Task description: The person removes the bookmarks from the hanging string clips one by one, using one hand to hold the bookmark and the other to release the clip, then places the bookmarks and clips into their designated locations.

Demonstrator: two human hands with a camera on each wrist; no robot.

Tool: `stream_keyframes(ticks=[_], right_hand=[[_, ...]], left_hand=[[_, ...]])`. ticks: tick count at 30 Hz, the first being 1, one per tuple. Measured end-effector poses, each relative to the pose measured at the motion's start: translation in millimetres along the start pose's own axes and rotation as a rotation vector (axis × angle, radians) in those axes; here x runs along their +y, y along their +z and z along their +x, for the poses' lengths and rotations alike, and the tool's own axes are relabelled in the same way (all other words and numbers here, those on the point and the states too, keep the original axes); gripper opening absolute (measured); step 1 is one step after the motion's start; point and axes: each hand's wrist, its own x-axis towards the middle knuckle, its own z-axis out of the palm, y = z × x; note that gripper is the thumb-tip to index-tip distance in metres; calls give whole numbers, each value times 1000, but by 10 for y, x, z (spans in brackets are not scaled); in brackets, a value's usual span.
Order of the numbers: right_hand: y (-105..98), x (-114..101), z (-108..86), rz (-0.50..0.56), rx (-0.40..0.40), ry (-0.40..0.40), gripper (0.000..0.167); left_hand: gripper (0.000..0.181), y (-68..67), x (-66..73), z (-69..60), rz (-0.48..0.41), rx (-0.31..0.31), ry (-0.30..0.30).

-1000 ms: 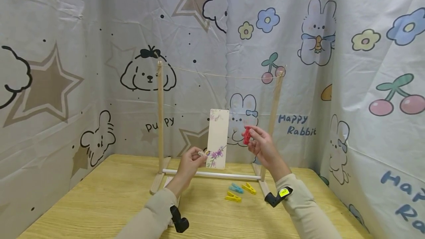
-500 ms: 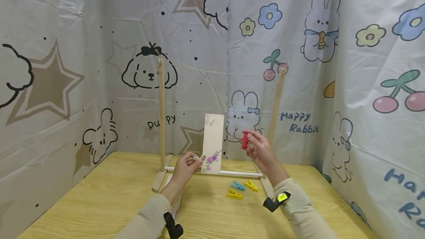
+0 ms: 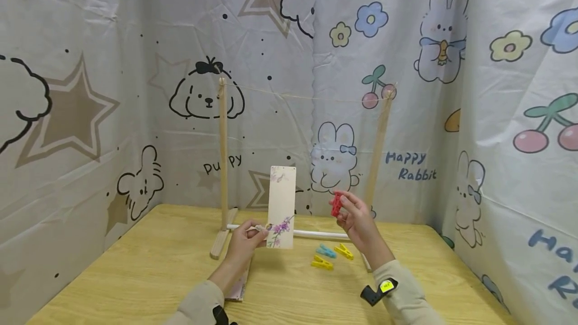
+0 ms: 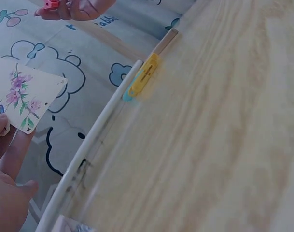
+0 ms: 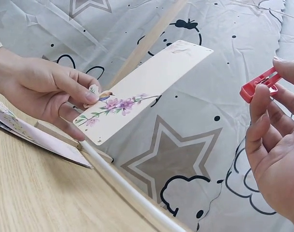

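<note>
My left hand (image 3: 243,245) pinches a tall cream bookmark (image 3: 281,197) by its lower left edge and holds it nearly upright above the table. Purple blossoms and a small bird are printed on its lower part. In the right wrist view a small whitish shape (image 5: 92,94) sticks out beside the thumb; whether it belongs to the bookmark, I cannot tell. To the right, apart from the bookmark, my right hand (image 3: 358,219) holds a red clothespin (image 3: 336,204) in the air between thumb and fingers. The bookmark (image 5: 151,87) shows tilted in the right wrist view.
Behind the hands stands a wooden frame with a left post (image 3: 223,159), a right post (image 3: 380,144), a string (image 3: 293,96) across the top and a white rod (image 3: 320,234) low down. Blue (image 3: 326,251) and yellow clothespins (image 3: 322,263) lie on the table, beside printed cards (image 3: 237,290).
The bookmark and my left hand have come lower and a little left. My right hand has lowered slightly with the red clothespin. The head view has shifted a little.
</note>
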Motion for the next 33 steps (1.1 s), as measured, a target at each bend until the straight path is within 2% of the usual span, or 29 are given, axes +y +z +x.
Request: stream_keyframes(ticks=[5,9,18,24,29,33], right_hand=[[1,60,-44,-1,-12,1,25],[15,88,-54,2,-37,-1,19],[22,159,-96,-7,-74,27,28],[-9,254,-131,-36,-49,73,18],[-69,324,-174,-70,-15,103,24],[-118,362,-213,-78,1,109,30]], left_hand=[[12,-66,-56,-53,25,18,23],[12,-105,-46,-77,26,30,9],[10,-131,-38,-147,36,39,-15],[12,-172,-19,-234,86,35,-50],[19,-244,15,-300,127,60,-46],[22,-297,32,-339,114,78,-71]])
